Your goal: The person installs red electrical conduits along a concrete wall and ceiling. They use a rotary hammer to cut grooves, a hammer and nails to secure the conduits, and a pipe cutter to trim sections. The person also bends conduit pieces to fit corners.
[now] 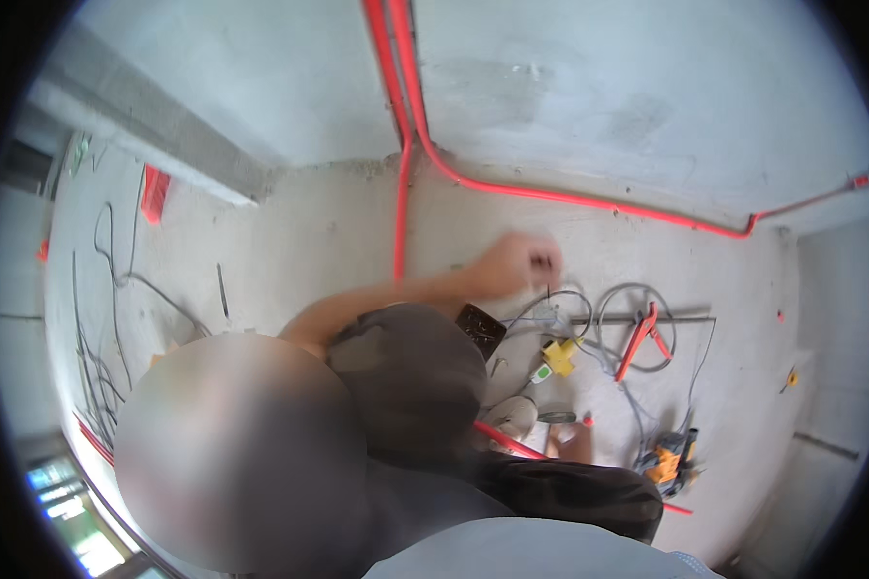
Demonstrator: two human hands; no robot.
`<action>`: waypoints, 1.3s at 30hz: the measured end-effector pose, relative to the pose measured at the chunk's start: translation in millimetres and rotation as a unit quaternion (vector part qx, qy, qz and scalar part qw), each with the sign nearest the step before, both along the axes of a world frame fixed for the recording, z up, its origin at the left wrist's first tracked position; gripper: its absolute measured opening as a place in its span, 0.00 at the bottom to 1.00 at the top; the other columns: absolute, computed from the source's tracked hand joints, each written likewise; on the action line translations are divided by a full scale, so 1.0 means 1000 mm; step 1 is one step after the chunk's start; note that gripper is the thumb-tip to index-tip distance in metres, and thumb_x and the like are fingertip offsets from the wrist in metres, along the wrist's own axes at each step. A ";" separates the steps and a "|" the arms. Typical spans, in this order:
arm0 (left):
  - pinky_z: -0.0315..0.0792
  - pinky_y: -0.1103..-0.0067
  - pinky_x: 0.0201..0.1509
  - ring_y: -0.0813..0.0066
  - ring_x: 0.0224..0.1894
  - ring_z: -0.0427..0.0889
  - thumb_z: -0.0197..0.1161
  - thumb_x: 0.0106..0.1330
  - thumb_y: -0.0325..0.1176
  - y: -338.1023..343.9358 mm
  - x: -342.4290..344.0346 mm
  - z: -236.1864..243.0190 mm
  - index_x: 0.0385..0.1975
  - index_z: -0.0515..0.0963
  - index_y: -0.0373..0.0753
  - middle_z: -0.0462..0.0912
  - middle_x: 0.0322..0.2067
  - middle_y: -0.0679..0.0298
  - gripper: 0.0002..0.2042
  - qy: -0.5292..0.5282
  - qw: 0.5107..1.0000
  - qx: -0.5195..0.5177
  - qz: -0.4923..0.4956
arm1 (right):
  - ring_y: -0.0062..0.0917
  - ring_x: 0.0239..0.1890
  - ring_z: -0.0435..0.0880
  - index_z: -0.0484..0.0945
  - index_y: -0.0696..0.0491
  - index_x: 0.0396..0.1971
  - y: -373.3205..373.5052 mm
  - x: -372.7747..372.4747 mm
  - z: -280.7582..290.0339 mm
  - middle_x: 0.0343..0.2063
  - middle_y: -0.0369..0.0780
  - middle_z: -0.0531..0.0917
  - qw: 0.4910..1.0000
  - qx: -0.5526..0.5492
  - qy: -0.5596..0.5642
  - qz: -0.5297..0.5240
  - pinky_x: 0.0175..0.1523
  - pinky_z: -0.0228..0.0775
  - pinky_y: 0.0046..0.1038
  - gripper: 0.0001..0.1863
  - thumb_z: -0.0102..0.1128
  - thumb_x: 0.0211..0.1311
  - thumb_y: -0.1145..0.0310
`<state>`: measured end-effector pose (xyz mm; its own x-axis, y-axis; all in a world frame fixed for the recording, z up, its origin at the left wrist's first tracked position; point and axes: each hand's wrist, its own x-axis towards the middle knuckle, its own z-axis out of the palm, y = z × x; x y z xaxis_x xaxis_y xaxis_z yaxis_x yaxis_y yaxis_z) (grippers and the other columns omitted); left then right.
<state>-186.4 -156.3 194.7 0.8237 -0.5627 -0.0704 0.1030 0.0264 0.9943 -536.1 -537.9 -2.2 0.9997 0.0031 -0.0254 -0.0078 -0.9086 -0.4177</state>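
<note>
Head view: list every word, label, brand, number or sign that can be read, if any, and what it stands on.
None can be read.
Green-and-white piece: too small and blurred to tell any lettering.
Orange-and-black tool: any marking too small.
Red pipe along the wall: no legible print.

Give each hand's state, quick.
Left hand, apparently: looks curled, but motion-blurred; whether it grips anything cannot be told.
Right hand: cannot be told; perhaps the partly hidden tan shape.
</note>
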 end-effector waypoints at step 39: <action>0.78 0.76 0.41 0.71 0.35 0.84 0.69 0.61 0.24 0.130 0.172 -0.022 0.47 0.84 0.40 0.83 0.36 0.60 0.13 -0.199 0.611 -0.107 0.759 | 0.11 0.18 0.65 0.76 0.60 0.44 0.284 0.356 0.370 0.21 0.31 0.71 0.982 0.122 0.096 0.111 0.23 0.59 0.18 0.12 0.54 0.74 0.65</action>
